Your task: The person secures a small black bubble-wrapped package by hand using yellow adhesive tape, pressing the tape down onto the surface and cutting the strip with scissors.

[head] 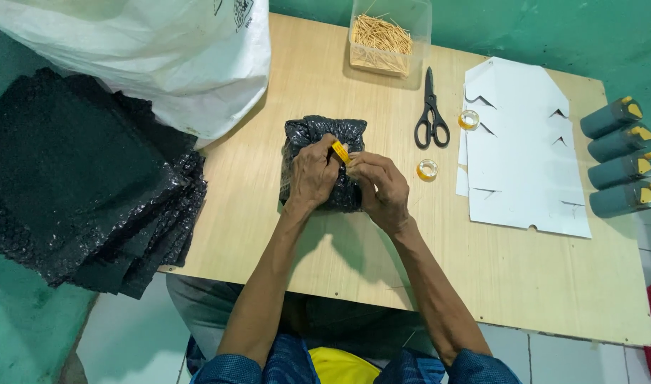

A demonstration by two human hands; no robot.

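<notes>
Near the table's far edge, the left hand pins a black bubble-wrapped parcel while the right hand's fingers pinch a yellow tape roll, taping it shut.

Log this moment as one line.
left hand: tape roll | right hand: on black bundle | nearby: scissors, two tape rolls | surface: wooden table

We see a black bubble-wrapped parcel, a yellow tape roll, a pale wood-grain worktop, black scissors, white card sheets, and grey-blue cylinders with yellow caps.
</notes>
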